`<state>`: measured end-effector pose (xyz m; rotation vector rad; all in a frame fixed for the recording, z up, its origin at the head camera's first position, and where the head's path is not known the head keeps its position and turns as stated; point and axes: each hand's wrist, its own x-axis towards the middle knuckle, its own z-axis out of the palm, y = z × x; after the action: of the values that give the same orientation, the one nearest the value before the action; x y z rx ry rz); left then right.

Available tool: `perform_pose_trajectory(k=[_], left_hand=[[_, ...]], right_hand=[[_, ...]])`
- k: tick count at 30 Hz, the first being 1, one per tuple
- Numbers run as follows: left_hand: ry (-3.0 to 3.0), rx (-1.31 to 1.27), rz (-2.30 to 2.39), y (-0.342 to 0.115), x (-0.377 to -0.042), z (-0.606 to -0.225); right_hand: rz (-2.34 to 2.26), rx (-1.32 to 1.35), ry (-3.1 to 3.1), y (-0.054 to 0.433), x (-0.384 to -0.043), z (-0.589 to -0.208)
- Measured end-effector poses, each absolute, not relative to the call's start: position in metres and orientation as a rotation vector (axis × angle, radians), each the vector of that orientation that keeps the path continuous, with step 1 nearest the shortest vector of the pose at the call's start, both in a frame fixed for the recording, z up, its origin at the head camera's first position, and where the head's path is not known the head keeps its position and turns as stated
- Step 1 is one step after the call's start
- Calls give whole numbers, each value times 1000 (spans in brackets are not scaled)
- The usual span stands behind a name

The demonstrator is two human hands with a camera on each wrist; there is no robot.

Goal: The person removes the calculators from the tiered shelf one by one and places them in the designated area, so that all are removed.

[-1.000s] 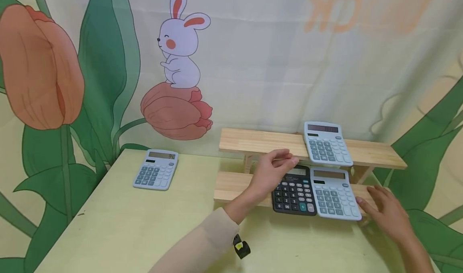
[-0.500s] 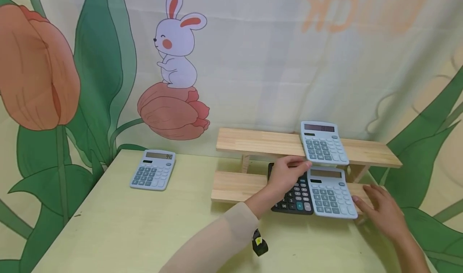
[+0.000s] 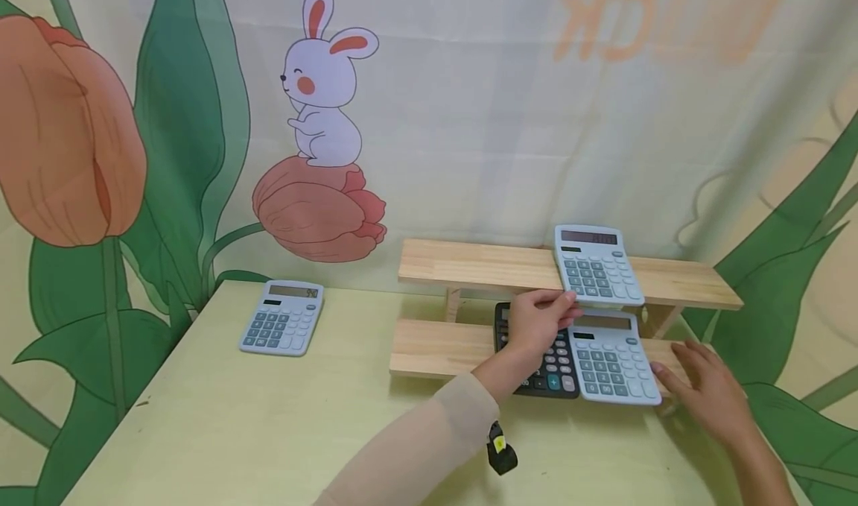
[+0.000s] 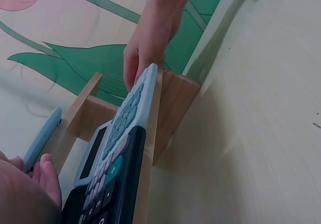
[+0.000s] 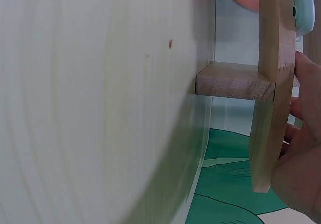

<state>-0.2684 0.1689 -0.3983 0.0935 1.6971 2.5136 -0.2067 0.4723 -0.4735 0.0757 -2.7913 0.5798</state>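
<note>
Three calculators stand on a two-tier wooden shelf. A light blue calculator point(image 3: 596, 264) leans on the upper tier point(image 3: 476, 262). My left hand point(image 3: 536, 323) pinches its lower left corner, thumb above and fingers beneath; in the left wrist view, the calculator's edge point(image 4: 42, 138) runs down between them. Under that hand, a black calculator point(image 3: 566, 368) is partly covered on the lower tier point(image 3: 436, 348). Beside it sits a second light blue calculator point(image 3: 613, 361). My right hand point(image 3: 713, 394) rests on the lower tier's right end, fingers relaxed, thumb at that calculator's right edge.
Another light blue calculator point(image 3: 281, 318) lies on the pale yellow table point(image 3: 268, 424) at the left, its display lit. Behind the shelf hangs a printed curtain point(image 3: 456, 118) with a rabbit and tulips. A wooden support point(image 5: 235, 81) holds up the shelf board.
My left hand has moved right, from over the black calculator to the upper light blue calculator's corner, which it now pinches. My right hand stays at the lower tier. The view shifts slightly.
</note>
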Motion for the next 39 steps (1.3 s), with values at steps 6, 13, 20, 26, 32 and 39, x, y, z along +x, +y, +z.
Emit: perform_pose_trajectory(k=[6, 13, 20, 26, 32, 39], left_hand=[[1685, 39, 2537, 174, -267, -398], [1688, 30, 2524, 170, -261, -398], [1701, 87, 2494, 155, -252, -399], [1567, 14, 2515, 153, -256, -395], [1415, -70, 2554, 160, -263, -391], [1344, -101, 2585, 161, -261, -392]], right_hand=[[570, 76, -2792, 473, -205, -474], [577, 63, -2802, 474, -206, -476], [567, 66, -2792, 472, -205, -470], [567, 75, -2783, 472, -206, -467], [574, 63, -2793, 472, -207, -469], [599, 35, -2808, 470, -206, -472]])
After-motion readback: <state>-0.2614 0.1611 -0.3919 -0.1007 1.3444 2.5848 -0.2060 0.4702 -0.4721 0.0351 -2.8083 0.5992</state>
